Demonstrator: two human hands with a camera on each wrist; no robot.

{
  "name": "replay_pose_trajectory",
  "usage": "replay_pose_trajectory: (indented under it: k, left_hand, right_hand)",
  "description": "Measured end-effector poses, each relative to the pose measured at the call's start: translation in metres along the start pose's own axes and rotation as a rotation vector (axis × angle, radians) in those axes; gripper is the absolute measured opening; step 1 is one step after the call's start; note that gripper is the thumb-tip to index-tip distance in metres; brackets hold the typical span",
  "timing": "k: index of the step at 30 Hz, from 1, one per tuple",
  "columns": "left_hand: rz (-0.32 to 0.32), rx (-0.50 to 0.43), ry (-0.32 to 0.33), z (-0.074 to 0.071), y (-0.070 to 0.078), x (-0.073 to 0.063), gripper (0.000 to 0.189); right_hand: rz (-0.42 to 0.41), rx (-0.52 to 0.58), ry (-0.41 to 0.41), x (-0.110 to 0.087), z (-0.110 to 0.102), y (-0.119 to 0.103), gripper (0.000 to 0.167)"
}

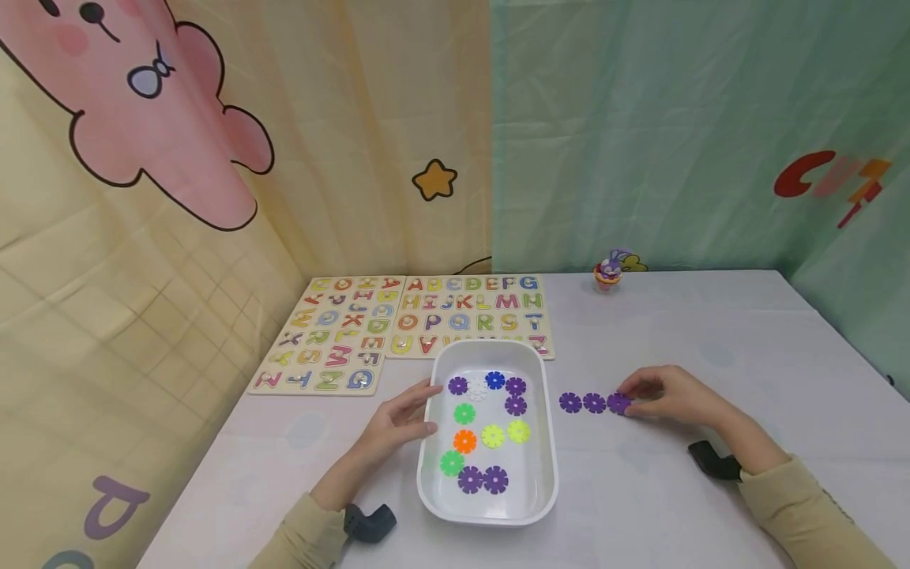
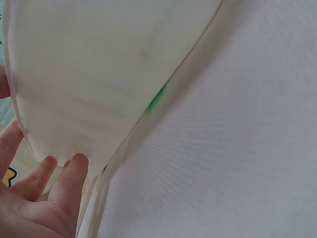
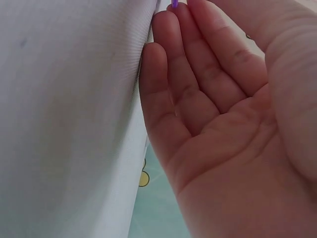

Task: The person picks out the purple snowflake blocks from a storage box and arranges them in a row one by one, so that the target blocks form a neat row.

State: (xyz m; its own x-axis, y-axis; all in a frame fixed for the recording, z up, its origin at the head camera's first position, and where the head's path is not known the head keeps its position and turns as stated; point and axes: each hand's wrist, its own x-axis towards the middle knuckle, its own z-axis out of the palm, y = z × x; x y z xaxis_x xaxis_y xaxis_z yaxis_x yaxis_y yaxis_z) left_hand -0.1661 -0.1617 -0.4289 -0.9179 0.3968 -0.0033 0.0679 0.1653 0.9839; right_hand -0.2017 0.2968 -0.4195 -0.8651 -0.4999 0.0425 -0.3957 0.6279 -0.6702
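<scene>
A white tray holds several toothed plastic snowflake discs, in purple, green, yellow, orange, blue and white. My left hand is at the tray's left side, its fingers nearly straight; in the left wrist view the fingertips rest against the tray's outer wall. To the right of the tray, three purple snowflake discs lie in a row on the table. My right hand pinches the rightmost purple disc between thumb and fingers, beside the middle disc. Only a sliver of purple shows at the fingertips in the right wrist view.
Two wooden alphabet boards lie behind and left of the tray, the tray's far edge overlapping one. A small purple toy figure stands at the table's back edge. Printed curtains hang behind. Black curved pieces show at both wrists.
</scene>
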Motion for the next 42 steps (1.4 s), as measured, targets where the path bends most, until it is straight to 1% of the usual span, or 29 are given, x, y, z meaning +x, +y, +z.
replay_pose_trajectory:
  k: [5,18,27,35,42]
  left_hand:
    - [0.002,0.002,0.000,0.0001,-0.0003,-0.0002,0.053]
    - [0.009,0.005,0.002,0.0004,-0.0003,-0.0005,0.053]
    - [0.010,0.004,0.006,0.0007,0.0003,-0.0007,0.052]
    - [0.006,0.008,-0.003,-0.0005,-0.0017,0.0002,0.053]
    - [0.016,0.011,-0.004,-0.0006,-0.0022,0.0001,0.053]
  right_hand:
    - [0.020,-0.014,0.005,0.0000,0.0014,-0.0013,0.029]
    - [0.039,-0.032,0.010,0.0002,0.0027,0.0022,0.027]
    - [0.033,-0.036,0.004,0.0004,0.0026,0.0032,0.027]
    - [0.040,-0.037,0.013,0.0000,0.0029,0.0026,0.027]
    - [0.042,-0.044,0.028,0.0000,0.0042,0.0022,0.026]
